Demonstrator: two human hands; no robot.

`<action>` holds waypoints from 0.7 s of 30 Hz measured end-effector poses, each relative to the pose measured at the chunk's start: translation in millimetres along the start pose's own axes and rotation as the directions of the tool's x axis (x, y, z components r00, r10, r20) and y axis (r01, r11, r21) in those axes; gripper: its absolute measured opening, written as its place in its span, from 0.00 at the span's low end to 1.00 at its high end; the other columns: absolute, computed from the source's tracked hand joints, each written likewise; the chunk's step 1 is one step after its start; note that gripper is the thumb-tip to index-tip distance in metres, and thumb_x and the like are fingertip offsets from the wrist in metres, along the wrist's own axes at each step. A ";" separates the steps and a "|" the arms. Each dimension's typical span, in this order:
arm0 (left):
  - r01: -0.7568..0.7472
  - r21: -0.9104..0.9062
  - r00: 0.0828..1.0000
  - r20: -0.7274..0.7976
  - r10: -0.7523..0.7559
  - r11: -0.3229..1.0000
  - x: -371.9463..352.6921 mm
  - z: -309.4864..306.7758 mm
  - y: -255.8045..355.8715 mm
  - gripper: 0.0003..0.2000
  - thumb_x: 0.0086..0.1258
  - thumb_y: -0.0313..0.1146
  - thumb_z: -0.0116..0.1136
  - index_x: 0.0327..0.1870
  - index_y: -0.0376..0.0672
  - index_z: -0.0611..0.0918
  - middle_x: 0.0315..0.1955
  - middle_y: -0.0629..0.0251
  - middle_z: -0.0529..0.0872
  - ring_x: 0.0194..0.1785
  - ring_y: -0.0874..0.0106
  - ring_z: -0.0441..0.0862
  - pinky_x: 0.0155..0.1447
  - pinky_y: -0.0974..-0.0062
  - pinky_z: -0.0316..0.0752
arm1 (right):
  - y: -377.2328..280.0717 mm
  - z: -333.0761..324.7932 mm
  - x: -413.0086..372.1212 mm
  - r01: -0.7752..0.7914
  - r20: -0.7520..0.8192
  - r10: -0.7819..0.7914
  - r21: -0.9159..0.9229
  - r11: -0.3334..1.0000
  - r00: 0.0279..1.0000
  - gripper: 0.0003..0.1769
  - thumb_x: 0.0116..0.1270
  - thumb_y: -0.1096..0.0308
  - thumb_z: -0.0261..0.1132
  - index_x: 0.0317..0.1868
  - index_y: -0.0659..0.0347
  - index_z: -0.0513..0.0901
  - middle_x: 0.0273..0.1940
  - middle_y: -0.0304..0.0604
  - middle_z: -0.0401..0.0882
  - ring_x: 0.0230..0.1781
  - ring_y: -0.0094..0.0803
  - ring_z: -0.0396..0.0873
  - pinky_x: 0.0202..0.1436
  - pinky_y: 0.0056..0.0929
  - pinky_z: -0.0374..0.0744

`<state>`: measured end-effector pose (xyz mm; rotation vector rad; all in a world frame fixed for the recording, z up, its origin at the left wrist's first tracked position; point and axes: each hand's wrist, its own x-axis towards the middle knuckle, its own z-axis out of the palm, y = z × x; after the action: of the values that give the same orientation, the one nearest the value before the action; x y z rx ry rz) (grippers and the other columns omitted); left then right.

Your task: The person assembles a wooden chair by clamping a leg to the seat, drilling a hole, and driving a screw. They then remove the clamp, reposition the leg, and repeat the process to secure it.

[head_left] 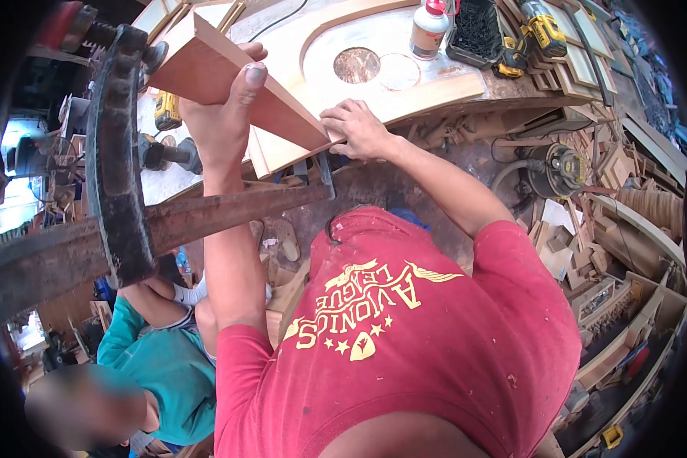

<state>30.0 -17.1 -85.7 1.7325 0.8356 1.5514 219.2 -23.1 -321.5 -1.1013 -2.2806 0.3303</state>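
Observation:
A wooden board [278, 107] stands tilted on edge above the workbench [263, 23], running from upper left down toward the middle. My left hand [221, 126] grips it near its upper end, with the thumb along the near face and fingertips showing over the far side. At the lower end, my right hand [356, 130] has its curled fingers closed on the board's corner. A large rusty bar clamp [118, 160] crosses on the left, its screw pad close to the board's upper end and its long bar passing over my left forearm.
On the bench lie a curved wooden frame [427, 93], a white glue bottle [429, 30], a black tray of screws [475, 30] and yellow cordless drills [543, 32]. A person in a green shirt [168, 370] sits at lower left. Wood offcuts [565, 244] and a round machine [557, 169] stand right.

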 end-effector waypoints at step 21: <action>0.023 0.034 1.000 0.011 -0.023 0.999 -3.7 -3.7 -9.4 0.17 0.71 0.33 0.70 0.52 0.30 0.81 0.44 0.52 0.89 0.45 0.61 0.90 0.49 0.67 0.87 | -34.9 20.4 1.0 -0.169 -0.221 0.152 -0.059 0.984 0.963 0.27 0.46 0.60 0.74 0.48 0.63 0.86 0.59 0.43 0.81 0.59 0.45 0.73 0.69 0.48 0.66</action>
<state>25.7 -14.5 -95.2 1.7483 0.8777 1.5187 184.4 -43.7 -321.8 -1.3000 -2.0326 0.1757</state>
